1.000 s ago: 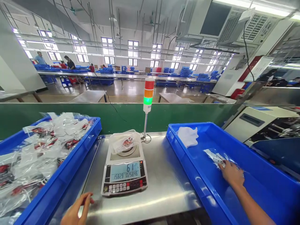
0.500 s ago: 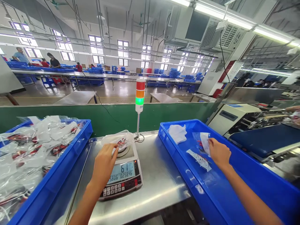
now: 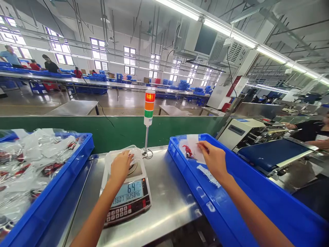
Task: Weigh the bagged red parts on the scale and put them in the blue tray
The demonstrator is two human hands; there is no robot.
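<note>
My left hand (image 3: 120,167) is over the pan of a digital counting scale (image 3: 127,195), fingers closed on a clear plastic bag (image 3: 132,160), mostly hidden beneath them. The scale's display reads 64. At the right, my right hand (image 3: 214,159) pinches a clear plastic bag (image 3: 188,151) with red and dark parts and a white slip inside, holding it over the near-left end of a blue bin (image 3: 257,192). Below that bag lies a white printed strip (image 3: 207,175) on the bin floor.
A blue bin (image 3: 87,145) on the left is heaped with bagged red and dark parts. Behind the scale stands a signal tower (image 3: 149,108), its red light lit. A green partition (image 3: 123,128) runs behind. A conveyor machine (image 3: 272,152) and another person's arm (image 3: 303,127) are at right.
My right hand has brought its bag left and up, toward the bin's far corner. My left hand has shifted over the pan. The display went from 61 to 64; the tower light from green to red.
</note>
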